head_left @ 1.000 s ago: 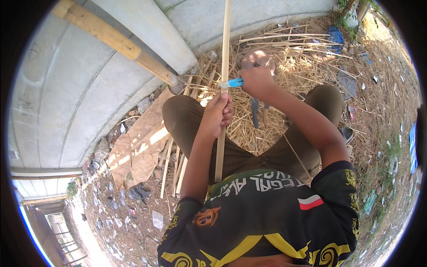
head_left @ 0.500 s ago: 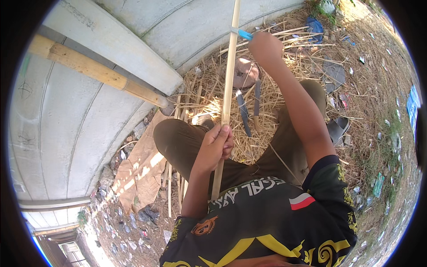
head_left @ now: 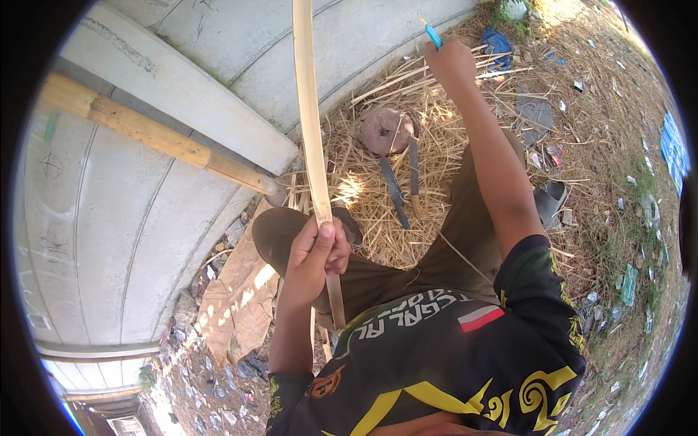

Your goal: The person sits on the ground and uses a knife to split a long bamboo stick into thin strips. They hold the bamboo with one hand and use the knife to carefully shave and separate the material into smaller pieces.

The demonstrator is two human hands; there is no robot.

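Note:
My left hand is wrapped round a long pale bamboo strip. The strip rises past the top of the view, and its lower end hangs by my shirt. Further off to the right, my right hand is closed round the blue handle of a small knife. That knife is apart from the strip, and its blade is hard to make out against the wall. Between my knees lie a dark blade and a machete with a wooden handle. A round reddish block sits just beyond them.
Straw-like bamboo shavings cover the ground between my legs. A pale panelled wall stands to the left, with a bamboo pole along it. Brown cardboard lies beside my left knee, and a grey sandal to the right.
My right hand has moved up and right, taking the knife off the strip. My left hand has shifted left and slightly down, and the strip's upper end has swung left.

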